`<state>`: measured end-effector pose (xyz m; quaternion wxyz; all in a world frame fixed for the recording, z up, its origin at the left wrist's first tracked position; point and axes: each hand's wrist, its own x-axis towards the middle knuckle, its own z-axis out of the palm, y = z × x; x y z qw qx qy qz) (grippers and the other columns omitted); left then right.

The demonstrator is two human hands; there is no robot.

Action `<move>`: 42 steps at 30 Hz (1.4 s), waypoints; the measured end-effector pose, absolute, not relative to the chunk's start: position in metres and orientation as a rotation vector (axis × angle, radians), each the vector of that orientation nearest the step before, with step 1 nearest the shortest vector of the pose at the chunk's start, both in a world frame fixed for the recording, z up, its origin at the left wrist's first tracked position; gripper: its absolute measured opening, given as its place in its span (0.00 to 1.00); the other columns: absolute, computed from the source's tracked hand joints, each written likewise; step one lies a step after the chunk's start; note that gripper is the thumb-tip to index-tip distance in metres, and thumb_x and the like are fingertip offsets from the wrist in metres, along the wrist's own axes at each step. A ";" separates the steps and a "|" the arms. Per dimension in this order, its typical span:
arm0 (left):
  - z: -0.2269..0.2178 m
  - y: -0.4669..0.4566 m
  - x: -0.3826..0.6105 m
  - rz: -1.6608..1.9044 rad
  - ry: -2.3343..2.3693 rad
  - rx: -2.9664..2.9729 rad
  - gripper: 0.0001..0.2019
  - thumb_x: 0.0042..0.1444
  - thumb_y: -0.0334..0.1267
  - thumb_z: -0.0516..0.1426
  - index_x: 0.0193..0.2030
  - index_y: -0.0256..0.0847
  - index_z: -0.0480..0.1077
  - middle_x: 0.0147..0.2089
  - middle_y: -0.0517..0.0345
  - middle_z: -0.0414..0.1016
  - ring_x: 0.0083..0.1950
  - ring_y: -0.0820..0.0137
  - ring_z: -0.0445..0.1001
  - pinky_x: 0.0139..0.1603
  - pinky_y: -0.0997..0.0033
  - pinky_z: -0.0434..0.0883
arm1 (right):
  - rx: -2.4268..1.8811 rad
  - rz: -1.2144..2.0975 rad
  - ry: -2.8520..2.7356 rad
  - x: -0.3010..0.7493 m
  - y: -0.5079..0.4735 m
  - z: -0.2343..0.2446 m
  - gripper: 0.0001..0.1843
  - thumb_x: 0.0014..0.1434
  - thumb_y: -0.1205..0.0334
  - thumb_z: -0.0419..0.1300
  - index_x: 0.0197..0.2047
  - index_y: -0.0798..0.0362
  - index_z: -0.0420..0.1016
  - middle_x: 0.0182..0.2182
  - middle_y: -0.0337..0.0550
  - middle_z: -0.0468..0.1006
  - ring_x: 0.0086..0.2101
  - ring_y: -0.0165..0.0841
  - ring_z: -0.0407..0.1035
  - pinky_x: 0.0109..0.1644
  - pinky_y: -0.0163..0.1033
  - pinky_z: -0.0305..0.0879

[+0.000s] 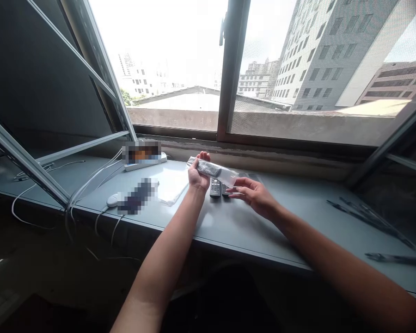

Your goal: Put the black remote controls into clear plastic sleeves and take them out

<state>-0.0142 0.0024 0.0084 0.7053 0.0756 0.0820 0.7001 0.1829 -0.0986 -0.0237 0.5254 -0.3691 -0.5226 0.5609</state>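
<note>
A clear plastic bag with a dark remote control inside lies slantwise above the desk. My left hand grips its left end, palm up, with the thumb over the bag. At the bag's right end, my right hand has its upper fingers on the plastic, while its lower fingers stretch out loosely. Below the bag, two black remotes with buttons, a left remote and a right remote, lie side by side on the desk. The bag and my right fingers partly cover them.
Left of my hands lie flat clear plastic bags on the grey desk. A white power strip, a white plug and cables are farther left. Dark thin pieces lie at the right. Metal frames flank the desk before a window.
</note>
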 end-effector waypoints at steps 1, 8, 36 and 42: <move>0.009 0.002 -0.015 1.560 0.186 0.167 0.15 0.73 0.30 0.52 0.58 0.36 0.77 0.48 0.48 0.85 0.51 0.67 0.86 0.59 0.66 0.81 | -0.885 1.365 -1.206 0.183 -0.098 -0.023 0.12 0.61 0.61 0.73 0.48 0.52 0.83 0.50 0.52 0.86 0.50 0.47 0.84 0.60 0.55 0.81; 0.012 -0.018 0.007 1.310 0.221 0.469 0.14 0.72 0.30 0.58 0.61 0.37 0.76 0.54 0.44 0.85 0.55 0.61 0.86 0.64 0.55 0.79 | -0.891 1.644 -1.060 0.185 -0.100 -0.015 0.32 0.74 0.34 0.56 0.45 0.56 0.85 0.47 0.58 0.88 0.46 0.49 0.85 0.55 0.54 0.83; 0.000 -0.020 0.015 1.080 0.405 0.756 0.16 0.73 0.44 0.58 0.56 0.36 0.80 0.54 0.39 0.86 0.53 0.54 0.86 0.60 0.56 0.79 | -0.833 1.867 -1.515 0.174 -0.122 -0.016 0.30 0.71 0.38 0.67 0.55 0.59 0.85 0.54 0.62 0.86 0.47 0.46 0.86 0.49 0.47 0.84; -0.005 -0.018 0.015 1.014 0.479 0.812 0.13 0.69 0.38 0.63 0.55 0.34 0.79 0.52 0.37 0.86 0.46 0.55 0.87 0.48 0.60 0.82 | -0.819 1.638 -1.748 0.175 -0.120 -0.015 0.34 0.67 0.33 0.67 0.59 0.56 0.85 0.53 0.58 0.86 0.46 0.46 0.85 0.45 0.46 0.84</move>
